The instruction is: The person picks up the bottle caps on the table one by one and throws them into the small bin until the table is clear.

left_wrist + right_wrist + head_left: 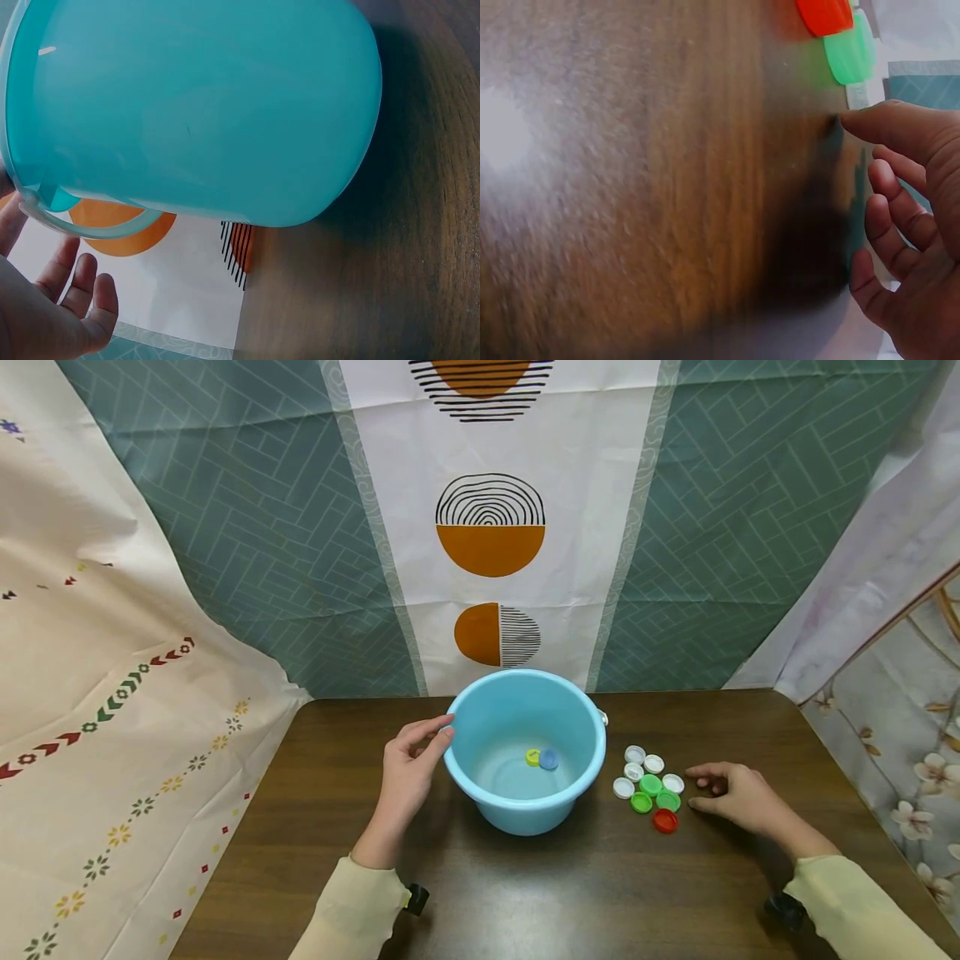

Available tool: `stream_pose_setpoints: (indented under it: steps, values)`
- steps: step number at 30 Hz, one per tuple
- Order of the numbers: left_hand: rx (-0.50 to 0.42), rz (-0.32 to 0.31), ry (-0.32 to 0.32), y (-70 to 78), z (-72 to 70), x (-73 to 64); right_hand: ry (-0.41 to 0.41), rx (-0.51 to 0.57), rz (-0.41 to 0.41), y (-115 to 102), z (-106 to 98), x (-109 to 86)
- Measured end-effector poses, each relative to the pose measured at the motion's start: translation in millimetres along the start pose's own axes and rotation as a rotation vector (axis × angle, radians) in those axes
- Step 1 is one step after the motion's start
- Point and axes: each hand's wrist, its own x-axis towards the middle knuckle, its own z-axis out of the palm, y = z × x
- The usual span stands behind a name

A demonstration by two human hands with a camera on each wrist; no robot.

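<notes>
A light blue plastic bucket (525, 814) stands upright on the table, with a yellow cap (532, 757) and a blue cap (549, 760) on its bottom. My left hand (412, 760) pinches the bucket's left rim between thumb and index finger; the other fingers are loose. To the bucket's right lies a flat cluster of bottle caps: several white caps (623, 788), several green caps (651, 786) and one red cap (665, 821). Just right of the cluster, my right hand (738, 795) hovers low with thumb and index finger apart and nothing between them.
The dark wooden table (600, 893) extends in front of the bucket. A patterned cloth (247, 527) hangs directly behind the table's back edge. The bucket's pale handle (112, 229) hangs outside the wall in the left wrist view.
</notes>
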Motion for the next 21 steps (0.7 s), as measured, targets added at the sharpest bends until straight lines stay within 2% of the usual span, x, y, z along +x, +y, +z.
stream_pose_setpoints:
  steps: [14,21]
  values:
    - [0.019,-0.019,-0.004,2.5,-0.2,-0.6,0.000,0.004,-0.049,-3.5,12.4,8.9]
    - [0.023,-0.024,-0.006,2.2,0.1,-0.3,-0.001,0.020,-0.041,-7.1,12.9,10.8]
